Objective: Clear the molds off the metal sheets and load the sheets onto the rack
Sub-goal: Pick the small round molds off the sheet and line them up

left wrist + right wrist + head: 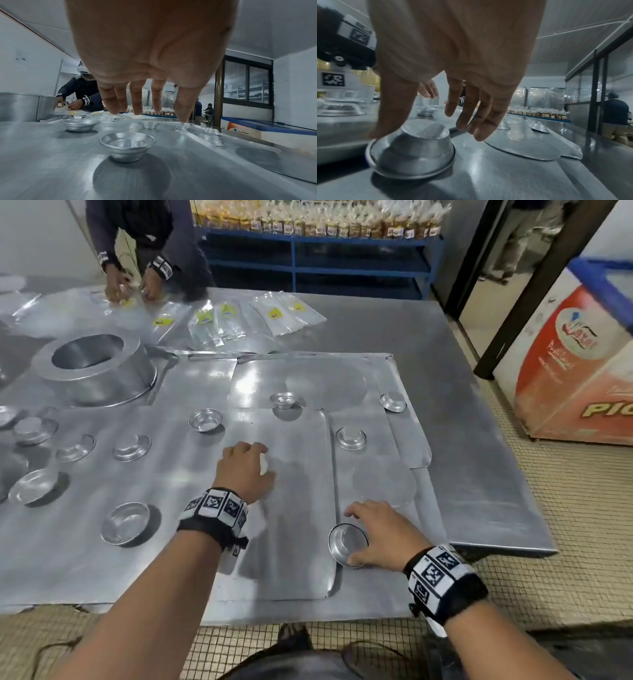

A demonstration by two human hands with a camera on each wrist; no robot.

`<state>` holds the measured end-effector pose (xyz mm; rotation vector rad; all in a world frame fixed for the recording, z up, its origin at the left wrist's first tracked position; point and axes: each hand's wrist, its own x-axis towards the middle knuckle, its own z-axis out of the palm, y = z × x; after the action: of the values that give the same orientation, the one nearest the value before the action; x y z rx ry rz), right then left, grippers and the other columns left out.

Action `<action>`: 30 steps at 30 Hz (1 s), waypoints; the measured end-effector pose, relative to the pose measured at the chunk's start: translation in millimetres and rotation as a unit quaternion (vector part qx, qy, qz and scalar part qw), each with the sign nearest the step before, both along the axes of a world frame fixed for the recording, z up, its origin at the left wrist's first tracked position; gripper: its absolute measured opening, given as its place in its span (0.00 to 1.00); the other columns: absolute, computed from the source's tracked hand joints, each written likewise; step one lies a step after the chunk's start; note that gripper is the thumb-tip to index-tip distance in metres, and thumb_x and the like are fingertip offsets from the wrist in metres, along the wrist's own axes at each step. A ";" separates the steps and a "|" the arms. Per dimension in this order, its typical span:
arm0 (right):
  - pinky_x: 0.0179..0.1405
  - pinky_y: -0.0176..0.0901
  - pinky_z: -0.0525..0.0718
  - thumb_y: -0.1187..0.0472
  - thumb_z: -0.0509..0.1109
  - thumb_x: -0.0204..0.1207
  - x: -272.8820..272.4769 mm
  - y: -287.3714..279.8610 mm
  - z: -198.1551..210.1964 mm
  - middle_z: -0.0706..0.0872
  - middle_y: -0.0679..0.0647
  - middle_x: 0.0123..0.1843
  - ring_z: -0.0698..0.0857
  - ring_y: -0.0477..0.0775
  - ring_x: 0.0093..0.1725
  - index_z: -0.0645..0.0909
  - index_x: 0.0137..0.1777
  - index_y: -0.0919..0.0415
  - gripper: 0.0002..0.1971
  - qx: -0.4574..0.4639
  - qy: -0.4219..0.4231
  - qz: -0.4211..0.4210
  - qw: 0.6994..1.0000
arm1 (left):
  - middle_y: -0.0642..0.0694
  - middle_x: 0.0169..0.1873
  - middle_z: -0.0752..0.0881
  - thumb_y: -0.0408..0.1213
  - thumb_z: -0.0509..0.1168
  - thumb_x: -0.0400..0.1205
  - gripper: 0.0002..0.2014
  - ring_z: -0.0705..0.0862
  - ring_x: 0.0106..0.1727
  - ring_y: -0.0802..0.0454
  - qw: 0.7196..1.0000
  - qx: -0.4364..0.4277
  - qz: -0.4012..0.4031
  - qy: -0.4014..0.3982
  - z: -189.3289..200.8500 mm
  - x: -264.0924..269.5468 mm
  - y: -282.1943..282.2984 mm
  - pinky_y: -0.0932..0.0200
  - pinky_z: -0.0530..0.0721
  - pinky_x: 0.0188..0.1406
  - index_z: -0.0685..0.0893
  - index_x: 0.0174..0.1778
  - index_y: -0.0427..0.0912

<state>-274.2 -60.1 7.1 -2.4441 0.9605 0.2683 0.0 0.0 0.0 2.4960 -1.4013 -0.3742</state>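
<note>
Several thin metal sheets overlap on the steel table. My left hand (245, 470) hovers with fingers hanging straight over an upright small aluminium mold (127, 146) on the middle sheet (291, 542), without touching it; from the head view the hand hides most of that mold. My right hand (376, 537) spans an upside-down mold (412, 152) near the front edge. Its thumb touches the rim and its fingers (481, 121) stretch above the sheet beyond. More molds (205, 420) (350, 438) (283, 399) stand on the sheets farther back.
Left of my hands lie several more molds (125, 523) and a large round metal pan (96, 371). Another person (144, 251) handles plastic bags (274, 316) at the far edge. A blue shelf rack (318, 261) stands behind, and a chest freezer (575, 364) to the right.
</note>
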 end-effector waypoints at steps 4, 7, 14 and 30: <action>0.65 0.45 0.78 0.45 0.85 0.58 8.5 -6.9 -7.9 0.77 0.43 0.66 0.74 0.48 0.66 0.69 0.73 0.45 0.43 0.023 0.027 0.018 0.999 | 0.42 0.77 0.69 0.47 0.69 0.76 0.34 0.64 0.77 0.38 0.998 0.059 0.035 0.001 -9.3 14.2 -14.3 0.42 0.70 0.72 0.68 0.79 0.50; 0.63 0.48 0.81 0.44 0.86 0.54 12.8 -8.2 -17.4 0.78 0.43 0.64 0.77 0.49 0.63 0.69 0.69 0.43 0.43 0.030 0.027 0.031 0.999 | 0.43 0.77 0.69 0.51 0.71 0.73 0.38 0.66 0.76 0.37 0.995 0.091 0.041 0.002 -18.7 21.9 -21.1 0.42 0.70 0.71 0.67 0.80 0.51; 0.59 0.48 0.82 0.40 0.83 0.56 12.6 -13.6 -25.4 0.77 0.43 0.62 0.76 0.49 0.61 0.68 0.68 0.44 0.41 0.024 0.013 0.061 0.998 | 0.39 0.66 0.75 0.52 0.71 0.73 0.33 0.72 0.67 0.35 0.993 0.107 0.049 0.003 -25.9 27.4 -26.5 0.44 0.76 0.64 0.73 0.72 0.44; 0.48 0.43 0.83 0.35 0.82 0.57 -82.6 -92.4 11.1 0.75 0.40 0.50 0.78 0.39 0.47 0.72 0.48 0.44 0.27 0.010 -0.098 -0.129 0.987 | 0.48 0.48 0.83 0.50 0.75 0.69 0.23 0.81 0.57 0.45 0.986 0.020 -0.150 0.070 29.7 -104.2 -101.3 0.52 0.76 0.62 0.85 0.57 0.43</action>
<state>-356.8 -152.4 18.2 -2.2455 1.1635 -0.0506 -104.2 -101.3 29.7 2.2382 -1.7265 -0.6298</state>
